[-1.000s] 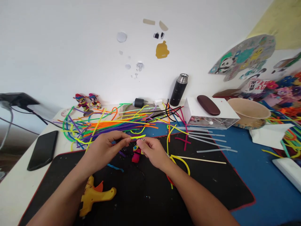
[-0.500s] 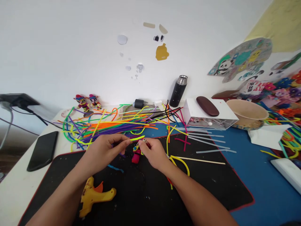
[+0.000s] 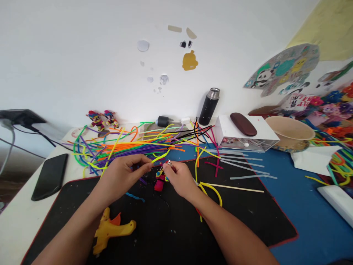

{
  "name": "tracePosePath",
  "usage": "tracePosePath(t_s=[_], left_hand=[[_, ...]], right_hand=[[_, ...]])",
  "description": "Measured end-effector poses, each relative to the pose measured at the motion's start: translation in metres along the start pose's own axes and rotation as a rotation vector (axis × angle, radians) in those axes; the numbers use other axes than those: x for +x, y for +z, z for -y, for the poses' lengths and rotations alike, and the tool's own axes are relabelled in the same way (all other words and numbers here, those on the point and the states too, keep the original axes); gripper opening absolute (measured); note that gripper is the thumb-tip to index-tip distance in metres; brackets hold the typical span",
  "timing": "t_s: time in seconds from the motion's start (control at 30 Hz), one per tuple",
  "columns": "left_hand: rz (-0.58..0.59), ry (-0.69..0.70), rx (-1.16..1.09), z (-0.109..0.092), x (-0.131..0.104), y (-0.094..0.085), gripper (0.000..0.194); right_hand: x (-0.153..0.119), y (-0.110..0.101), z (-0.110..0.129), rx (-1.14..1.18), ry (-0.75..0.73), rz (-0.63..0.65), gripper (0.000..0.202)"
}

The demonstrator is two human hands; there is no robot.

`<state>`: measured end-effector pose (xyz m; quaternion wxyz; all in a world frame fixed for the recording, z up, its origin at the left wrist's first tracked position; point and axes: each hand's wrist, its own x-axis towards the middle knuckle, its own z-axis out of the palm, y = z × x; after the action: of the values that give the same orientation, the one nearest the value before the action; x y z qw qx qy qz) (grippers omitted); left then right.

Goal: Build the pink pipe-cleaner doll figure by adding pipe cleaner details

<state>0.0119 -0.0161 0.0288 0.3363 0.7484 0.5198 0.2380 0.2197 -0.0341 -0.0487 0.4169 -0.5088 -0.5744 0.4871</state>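
Observation:
My left hand is closed, with thumb and forefinger pinching a bright yellow pipe cleaner. Its free end curves up toward the back, past my right hand. My right hand is closed around a small pipe-cleaner figure, bright pink with blue and yellow bits, which hangs below the thumb. A shiny silver piece pokes out above the right fingers; its kind is unclear. Most of the grip is hidden behind the fingers. Both hands are over the black mat.
A yellow glue gun lies near the left forearm. Many coloured pipe cleaners spread behind the hands. Around stand a phone, two finished figures, a black flask, a white box and a bowl. A wooden stick lies right.
The yellow pipe cleaner's free end has swung up and back, away from the right fingertips. The left hand has shifted slightly left. The silver piece shows more above the right hand.

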Motion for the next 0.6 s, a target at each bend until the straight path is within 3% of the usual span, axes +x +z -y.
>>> tracePosePath(t_s=[0.13,0.6], left_hand=[[-0.069,0.003,0.056,0.0022,0.0003,0.0022,0.031],[-0.034,0.028,0.251,-0.0026,0.0003,0.0103,0.027]], right_hand=[[0.0002,-0.0009,-0.0003,0.001,0.001,0.011,0.046],[-0.0008,0.0017,0.0017,0.015,0.001,0.032,0.043]])
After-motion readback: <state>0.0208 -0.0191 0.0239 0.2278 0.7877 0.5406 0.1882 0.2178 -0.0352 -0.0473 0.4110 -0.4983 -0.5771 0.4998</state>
